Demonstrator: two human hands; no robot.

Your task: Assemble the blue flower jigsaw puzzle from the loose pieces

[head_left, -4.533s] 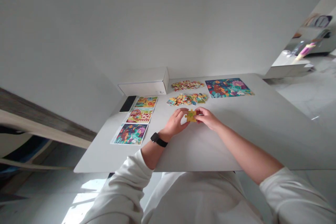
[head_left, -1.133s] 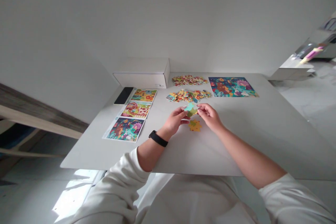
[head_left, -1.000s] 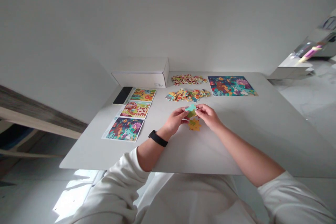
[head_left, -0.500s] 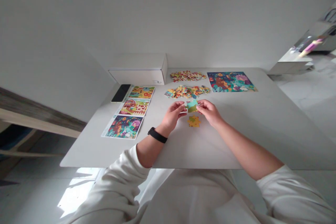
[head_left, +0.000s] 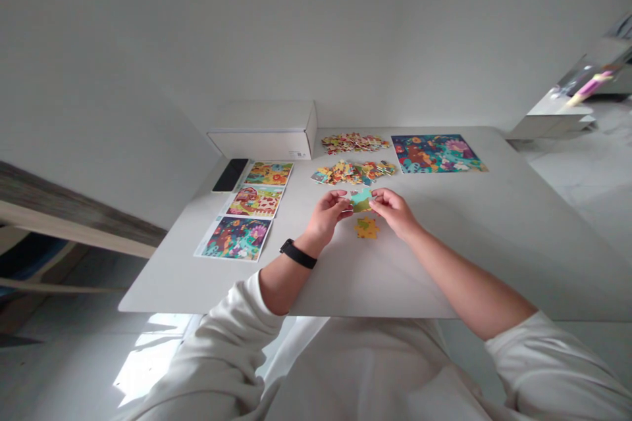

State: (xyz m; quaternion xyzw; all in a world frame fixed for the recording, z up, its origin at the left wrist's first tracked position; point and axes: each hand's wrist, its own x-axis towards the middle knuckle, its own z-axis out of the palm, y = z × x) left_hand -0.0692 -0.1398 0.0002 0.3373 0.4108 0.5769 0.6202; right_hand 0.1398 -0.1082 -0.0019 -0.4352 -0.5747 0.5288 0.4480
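Between my two hands are green and teal puzzle pieces [head_left: 361, 200], held just above the table; whether they are joined I cannot tell. My left hand [head_left: 326, 214] pinches their left edge between thumb and fingers, a black band on its wrist. On the right side, my right hand [head_left: 394, 208] grips the other edge the same way. Just below them a yellow puzzle piece cluster [head_left: 367, 228] lies flat on the table. Beyond my hands is a loose heap of yellow and orange puzzle pieces [head_left: 351, 172].
Farther back lies a heap of reddish puzzle pieces [head_left: 353, 143]. A finished-looking dark puzzle picture [head_left: 438, 154] is at right. At left are several picture cards, the lowest one dark [head_left: 237, 238], a phone [head_left: 230, 175] and a white box [head_left: 264, 144]. The grey table [head_left: 395, 283] has rounded corners.
The view has shifted slightly, so things sit a little farther right. Both hands keep their grip on the green and teal pieces, which have moved very little.
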